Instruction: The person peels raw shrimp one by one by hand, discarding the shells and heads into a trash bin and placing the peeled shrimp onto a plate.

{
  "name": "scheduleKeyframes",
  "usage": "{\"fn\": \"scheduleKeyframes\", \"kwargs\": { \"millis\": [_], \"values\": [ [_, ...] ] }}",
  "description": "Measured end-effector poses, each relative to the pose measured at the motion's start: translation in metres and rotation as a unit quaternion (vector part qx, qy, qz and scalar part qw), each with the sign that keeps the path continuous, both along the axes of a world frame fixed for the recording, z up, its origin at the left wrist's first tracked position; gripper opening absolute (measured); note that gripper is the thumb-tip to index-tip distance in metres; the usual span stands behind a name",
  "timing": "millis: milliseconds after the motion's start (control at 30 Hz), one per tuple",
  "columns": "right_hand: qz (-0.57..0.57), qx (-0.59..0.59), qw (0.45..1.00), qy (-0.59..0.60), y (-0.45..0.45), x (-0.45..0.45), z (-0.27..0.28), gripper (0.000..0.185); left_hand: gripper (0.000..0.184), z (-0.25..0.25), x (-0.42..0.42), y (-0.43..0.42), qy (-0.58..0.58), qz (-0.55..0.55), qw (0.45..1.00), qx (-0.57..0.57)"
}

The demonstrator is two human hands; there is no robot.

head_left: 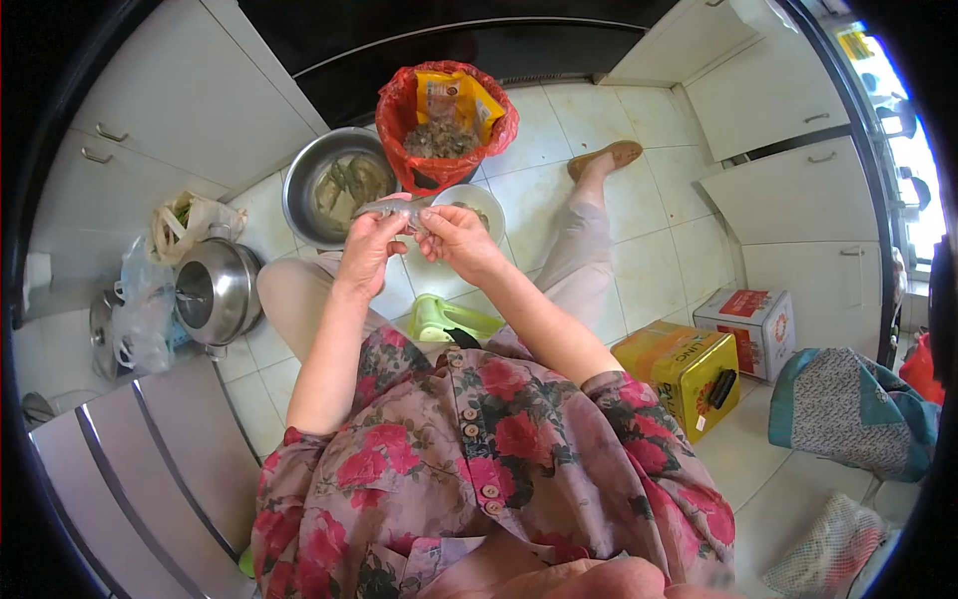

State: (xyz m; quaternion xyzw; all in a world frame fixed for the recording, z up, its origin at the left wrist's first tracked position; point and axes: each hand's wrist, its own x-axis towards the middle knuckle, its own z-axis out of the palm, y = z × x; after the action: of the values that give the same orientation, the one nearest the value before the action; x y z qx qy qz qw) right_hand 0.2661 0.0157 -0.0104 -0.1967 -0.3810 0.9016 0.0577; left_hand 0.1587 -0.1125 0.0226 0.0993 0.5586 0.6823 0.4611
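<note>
Shrimp [384, 208], grey, one: lying across the grip, raised over the floor. Left hand [365, 250]: narrow, fingers closing on the shrimp's body. Right hand [461, 240]: narrow, thumb and fingertips pinching its near end. Stage, as judged: both hands are working the shrimp between the fingertips; fine finger work of this kind is calling for a firm left hold and a light right pinch, the surface probably being slippery.

White bowl [498, 213]: sitting just under and beyond the grip, holding small pieces, partly hidden. Metal basin [292, 200]: standing left of the grip, holding more shrimp. Red bag [504, 132]: standing open beyond the grip, beside the basin, holding a greyish heap [439, 140] and a yellow packet [437, 96]. Steel pot [215, 290]: resting farther out, left of the grip.
</note>
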Motion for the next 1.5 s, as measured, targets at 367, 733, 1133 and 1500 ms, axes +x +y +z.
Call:
{"fn": "scheduleKeyframes", "kwargs": {
  "millis": [367, 733, 1133, 1500],
  "values": [
    [0.013, -0.044, 0.999, -0.015, 0.002, 0.005, -0.020, 0.021, 0.026, -0.013, -0.007, 0.004, -0.020, 0.014, 1.000, 0.009],
    [0.064, 0.106, 0.992, -0.021, 0.021, -0.015, -0.029, 0.025, 0.024, -0.028, -0.038, 0.017, -0.027, 0.015, 0.998, -0.055],
    [0.066, 0.606, 0.793, -0.017, 0.060, -0.059, -0.016, 0.015, 0.020, -0.015, -0.112, 0.067, 0.053, -0.150, 0.978, -0.136],
    [0.116, 0.657, 0.744, -0.039, 0.086, -0.083, -0.037, 0.019, 0.026, -0.037, -0.158, 0.083, 0.231, -0.364, 0.895, -0.115]
  ]
}}
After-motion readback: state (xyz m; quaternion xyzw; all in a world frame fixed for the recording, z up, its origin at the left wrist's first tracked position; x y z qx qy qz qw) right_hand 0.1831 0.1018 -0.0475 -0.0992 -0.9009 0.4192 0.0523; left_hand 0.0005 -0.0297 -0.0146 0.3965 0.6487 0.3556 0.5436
